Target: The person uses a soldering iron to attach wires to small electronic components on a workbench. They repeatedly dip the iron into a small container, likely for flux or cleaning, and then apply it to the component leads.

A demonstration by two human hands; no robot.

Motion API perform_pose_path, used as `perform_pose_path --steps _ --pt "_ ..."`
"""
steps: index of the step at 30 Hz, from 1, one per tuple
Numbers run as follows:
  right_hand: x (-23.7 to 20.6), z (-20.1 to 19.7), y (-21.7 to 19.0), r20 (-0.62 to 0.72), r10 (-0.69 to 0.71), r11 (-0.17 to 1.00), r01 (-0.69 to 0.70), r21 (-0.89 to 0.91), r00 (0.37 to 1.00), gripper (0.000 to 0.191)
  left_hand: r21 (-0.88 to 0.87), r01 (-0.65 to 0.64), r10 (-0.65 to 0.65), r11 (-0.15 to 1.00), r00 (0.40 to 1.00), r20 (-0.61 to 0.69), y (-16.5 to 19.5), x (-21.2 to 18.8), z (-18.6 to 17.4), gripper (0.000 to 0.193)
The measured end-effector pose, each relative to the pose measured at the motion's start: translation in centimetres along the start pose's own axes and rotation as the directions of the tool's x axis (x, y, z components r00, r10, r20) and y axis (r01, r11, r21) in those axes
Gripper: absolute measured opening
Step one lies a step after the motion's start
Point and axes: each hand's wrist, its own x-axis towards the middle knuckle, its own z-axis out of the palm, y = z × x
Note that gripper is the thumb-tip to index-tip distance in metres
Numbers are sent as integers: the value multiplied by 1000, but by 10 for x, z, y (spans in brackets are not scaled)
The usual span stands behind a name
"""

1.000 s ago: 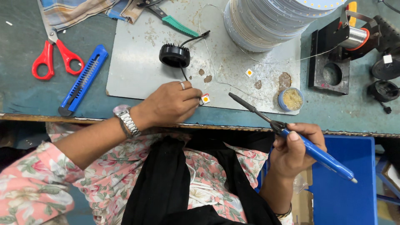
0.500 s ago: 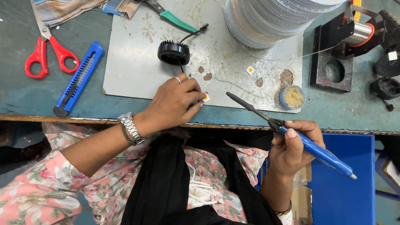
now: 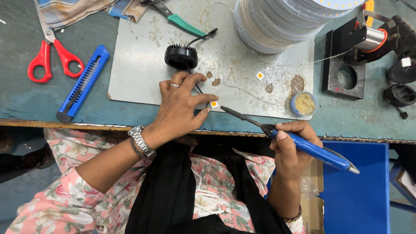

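A small white square chip with an orange centre (image 3: 214, 104) is pinched between the thumb and forefinger of the left hand (image 3: 182, 104) and held down on the near edge of the grey work mat (image 3: 138, 56). A ring and a metal wristwatch (image 3: 141, 141) are worn on that side. The right hand (image 3: 291, 145) is closed round one blue-handled soldering iron (image 3: 289, 138), its dark tip aimed at the chip and stopping just short of it.

Two such chips are counted — the held one and a second chip (image 3: 259, 75) lying loose farther back on the mat. One black round housing (image 3: 181, 56) sits just beyond the left fingers, its black lead running under the hand. One small round tin of flux (image 3: 303, 104) rests at the mat's right edge, and one tall stack of round white boards (image 3: 281, 21) stands behind it.

On the green bench to the left lie one pair of red scissors (image 3: 52, 56) and one blue utility knife (image 3: 84, 82) — side by side, apart. One spool of solder wire (image 3: 368, 39) is mounted at the far right.
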Motion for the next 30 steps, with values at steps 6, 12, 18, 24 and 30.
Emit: perform_pose_path --steps 6,12,18,24,30 --pt "0 -5 3 -24 -7 1000 6 -18 1000 19 9 32 -32 999 999 7 1 2 2 23" --pt "-4 -5 7 -47 31 996 -35 -83 998 14 52 66 -67 996 998 21 7 5 1 23" --pt "-7 0 4 -5 72 993 -72 -93 997 11 133 83 -92 988 994 66 4 1 5 27" --pt "-11 5 -5 53 41 991 -34 -129 998 14 166 61 -73 984 995 70 -8 -12 11 31" --pt "-12 9 -12 69 31 988 -20 -153 997 16 192 82 -103 978 990 100 -20 -18 17 31"
